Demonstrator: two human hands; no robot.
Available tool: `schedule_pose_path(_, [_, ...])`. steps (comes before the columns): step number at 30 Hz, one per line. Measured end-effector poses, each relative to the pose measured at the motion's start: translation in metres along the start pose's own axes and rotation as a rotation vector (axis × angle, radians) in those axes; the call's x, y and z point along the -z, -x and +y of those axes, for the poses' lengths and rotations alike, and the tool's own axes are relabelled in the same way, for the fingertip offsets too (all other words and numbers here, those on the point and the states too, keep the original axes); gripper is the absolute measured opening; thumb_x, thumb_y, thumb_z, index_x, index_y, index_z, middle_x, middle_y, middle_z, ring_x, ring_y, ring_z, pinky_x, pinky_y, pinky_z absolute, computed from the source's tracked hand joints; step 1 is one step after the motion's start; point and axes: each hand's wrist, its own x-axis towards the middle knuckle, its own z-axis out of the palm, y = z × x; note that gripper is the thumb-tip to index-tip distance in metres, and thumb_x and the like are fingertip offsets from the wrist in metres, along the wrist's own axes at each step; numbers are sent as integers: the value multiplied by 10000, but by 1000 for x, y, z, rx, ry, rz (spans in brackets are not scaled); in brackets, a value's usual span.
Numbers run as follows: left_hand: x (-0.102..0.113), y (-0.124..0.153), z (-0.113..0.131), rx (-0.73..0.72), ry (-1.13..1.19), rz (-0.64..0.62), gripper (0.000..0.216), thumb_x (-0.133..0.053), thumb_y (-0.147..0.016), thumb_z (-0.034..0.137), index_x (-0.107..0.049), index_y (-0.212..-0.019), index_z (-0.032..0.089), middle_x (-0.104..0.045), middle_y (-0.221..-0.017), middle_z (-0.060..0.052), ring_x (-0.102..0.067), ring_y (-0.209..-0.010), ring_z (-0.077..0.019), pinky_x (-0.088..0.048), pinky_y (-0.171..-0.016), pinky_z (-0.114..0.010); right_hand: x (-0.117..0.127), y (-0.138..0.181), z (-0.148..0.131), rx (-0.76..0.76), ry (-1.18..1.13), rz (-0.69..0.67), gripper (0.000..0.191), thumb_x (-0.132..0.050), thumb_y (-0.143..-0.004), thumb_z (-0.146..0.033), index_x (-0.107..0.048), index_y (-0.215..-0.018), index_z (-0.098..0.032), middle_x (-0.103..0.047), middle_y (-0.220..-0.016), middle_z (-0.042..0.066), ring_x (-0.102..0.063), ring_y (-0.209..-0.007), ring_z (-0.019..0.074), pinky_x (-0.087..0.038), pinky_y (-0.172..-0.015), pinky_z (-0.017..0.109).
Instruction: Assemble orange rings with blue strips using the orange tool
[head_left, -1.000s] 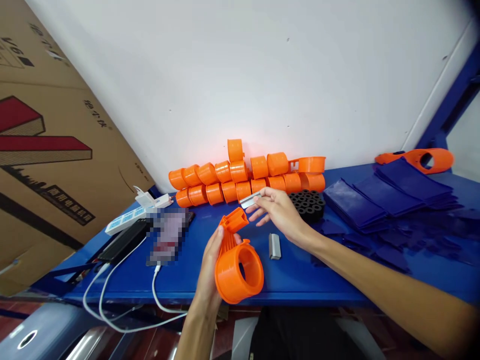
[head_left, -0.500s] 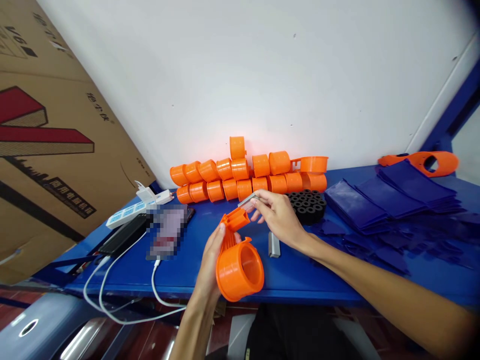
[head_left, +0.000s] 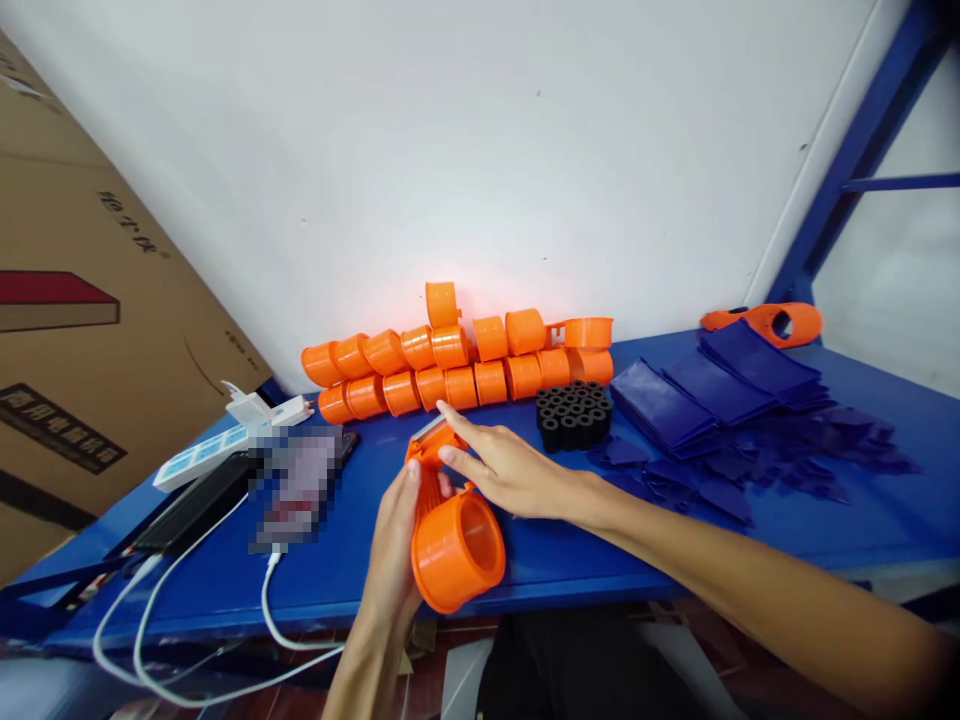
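Observation:
My left hand (head_left: 394, 520) is closed around the arm of an orange plastic tape dispenser body (head_left: 450, 560), held tilted above the front of the table. Its wide round hub faces down and to the right, with its hollow end showing. A thin grey metal strip (head_left: 431, 428) lies along the top of the dispenser's head. My right hand (head_left: 510, 470) is at that head, its forefinger near the strip's far end and its thumb lower on the orange part. Part of the head is hidden behind the right fingers.
Orange hubs (head_left: 401, 393) are stacked in rows against the wall. Right of them stand black rings (head_left: 574, 415), blue plastic sheets (head_left: 675, 400) and another orange part (head_left: 799, 322). A power strip (head_left: 202, 455), a black power bank (head_left: 199, 505), a blurred phone (head_left: 300, 485) and white cables lie left.
My right hand has brought the metal strip down and left onto the dispenser's head. The view has shifted right. The second metal strip on the table is no longer visible.

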Motion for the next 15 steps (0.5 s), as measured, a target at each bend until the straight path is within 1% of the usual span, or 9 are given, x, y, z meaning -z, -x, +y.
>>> schedule_pose_path(1, [0, 0, 0, 9, 12, 18, 324, -744, -750, 472, -703, -781, 152, -683, -722, -18, -555, -521, -103, -471, -473, -192, 3, -1, 0, -3, -7, -5, 501, -397, -1004, -389, -380, -1485, -252, -722, -1029, 50, -667, -970, 237, -479, -819, 333])
schedule_pose_path(3, [1, -2, -2, 42, 41, 44, 337, -751, -742, 473, -709, -812, 147, -679, -704, -20, -580, -544, -117, -498, -510, -205, 13, -5, -3, 3, 29, 17, 445, -413, -997, -394, -489, -1414, -258, -725, -1031, 57, -666, -944, 241, -474, -769, 320])
schedule_pose_path(5, [4, -5, -5, 81, 62, 49, 352, -755, -738, 472, -711, -849, 140, -688, -718, -32, -624, -594, -147, -534, -564, -234, 33, -10, -7, 8, 109, 52, 358, -459, -980, -397, -631, -1257, -250, -734, -953, 53, -664, -838, 221, -450, -691, 290])
schedule_pose_path(7, [7, -8, -7, 111, 72, 45, 372, -755, -734, 476, -707, -873, 133, -701, -748, -48, -663, -652, -188, -568, -610, -281, 61, -13, -12, -20, 213, 92, 253, -526, -949, -360, -720, -1028, -218, -721, -809, 35, -629, -700, 179, -401, -615, 260])
schedule_pose_path(9, [9, -9, -8, 126, 73, 47, 387, -757, -725, 484, -703, -880, 134, -703, -749, -52, -681, -678, -216, -584, -632, -314, 94, -10, -13, -71, 323, 118, 164, -588, -897, -272, -708, -824, -189, -668, -680, 5, -571, -605, 137, -348, -569, 242])
schedule_pose_path(10, [10, -9, -8, 133, 70, 45, 391, -755, -723, 491, -701, -878, 136, -702, -742, -51, -686, -680, -223, -587, -635, -320, 110, -6, -11, -98, 376, 107, 142, -602, -868, -223, -681, -757, -182, -636, -638, -10, -544, -576, 123, -327, -555, 238])
schedule_pose_path(13, [11, -8, -9, 174, 54, 33, 387, -746, -729, 499, -703, -889, 149, -707, -750, -54, -694, -691, -231, -586, -632, -318, 150, 15, 3, -212, 514, 25, 130, -599, -792, -129, -615, -676, -187, -563, -570, -37, -477, -516, 107, -271, -513, 238])
schedule_pose_path(15, [13, -10, -11, 213, 64, 25, 370, -754, -725, 480, -706, -893, 153, -708, -755, -61, -690, -671, -234, -581, -600, -318, 167, 29, 16, -300, 612, 0, 130, -589, -762, -110, -599, -665, -196, -553, -565, -32, -451, -495, 111, -236, -496, 252])
